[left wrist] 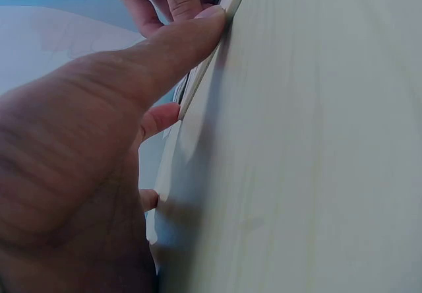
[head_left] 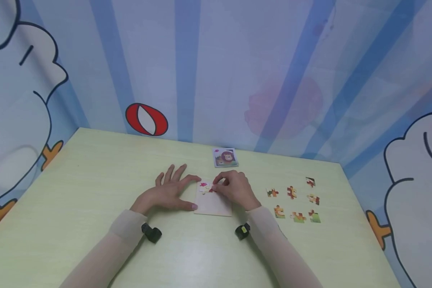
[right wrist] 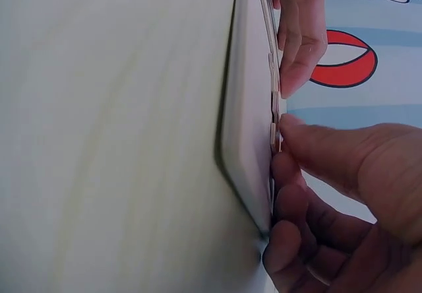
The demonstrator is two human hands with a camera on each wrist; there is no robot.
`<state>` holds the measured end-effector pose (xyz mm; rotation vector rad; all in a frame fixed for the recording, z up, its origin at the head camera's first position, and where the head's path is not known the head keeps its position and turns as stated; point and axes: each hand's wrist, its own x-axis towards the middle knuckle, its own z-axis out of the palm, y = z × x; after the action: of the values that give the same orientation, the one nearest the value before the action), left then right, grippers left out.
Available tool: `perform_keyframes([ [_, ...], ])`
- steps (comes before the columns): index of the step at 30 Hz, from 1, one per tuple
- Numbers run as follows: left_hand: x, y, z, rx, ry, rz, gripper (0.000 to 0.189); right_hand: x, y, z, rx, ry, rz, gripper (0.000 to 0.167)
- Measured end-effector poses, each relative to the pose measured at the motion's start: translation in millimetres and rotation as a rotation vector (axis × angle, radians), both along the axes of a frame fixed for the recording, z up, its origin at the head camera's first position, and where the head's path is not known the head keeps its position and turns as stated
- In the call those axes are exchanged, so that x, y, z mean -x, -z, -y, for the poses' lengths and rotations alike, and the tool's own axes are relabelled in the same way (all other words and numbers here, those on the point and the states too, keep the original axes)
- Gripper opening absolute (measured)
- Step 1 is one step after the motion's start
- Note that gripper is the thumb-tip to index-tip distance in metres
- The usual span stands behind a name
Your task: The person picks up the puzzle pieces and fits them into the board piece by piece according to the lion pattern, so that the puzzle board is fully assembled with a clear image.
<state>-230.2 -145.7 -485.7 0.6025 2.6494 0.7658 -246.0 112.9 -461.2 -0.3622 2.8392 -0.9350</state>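
A square white puzzle board (head_left: 213, 205) lies on the table between the hands. At its upper left sits a puzzle piece with a pink patch (head_left: 203, 185). My right hand (head_left: 236, 189) pinches a small puzzle piece with red on it (head_left: 211, 189) between thumb and fingers, close against the pink-patched one; the fingertips hide part of it. In the right wrist view that piece (right wrist: 276, 139) stands at the board's surface. My left hand (head_left: 171, 193) spreads its fingers at the board's left side, thumb and index fingertip touching the edge.
Several loose puzzle pieces (head_left: 291, 192) lie spread out on the table to the right. Behind the board is a square picture with a lion (head_left: 225, 157). A printed cloth (head_left: 187, 80) with blue stripes hangs along the table's back edge.
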Motion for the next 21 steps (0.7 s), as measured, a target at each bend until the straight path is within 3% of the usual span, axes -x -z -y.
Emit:
perform_keyframes([
  [5, -1.8, -4.0, 0.1, -0.034, 0.004, 0.011, 0.092, -0.3, -0.4, 0.3, -0.006, -0.01, 0.009, 0.007],
  [15, -3.7, -8.9, -1.7, -0.017, 0.005, 0.023, 0.092, 0.7, -1.7, 2.5, -0.036, -0.049, 0.005, 0.009],
  [21, -2.1, -3.3, -1.4, -0.006, -0.001, 0.007, 0.091, 0.7, 2.3, -1.6, 0.025, -0.044, -0.02, 0.007],
])
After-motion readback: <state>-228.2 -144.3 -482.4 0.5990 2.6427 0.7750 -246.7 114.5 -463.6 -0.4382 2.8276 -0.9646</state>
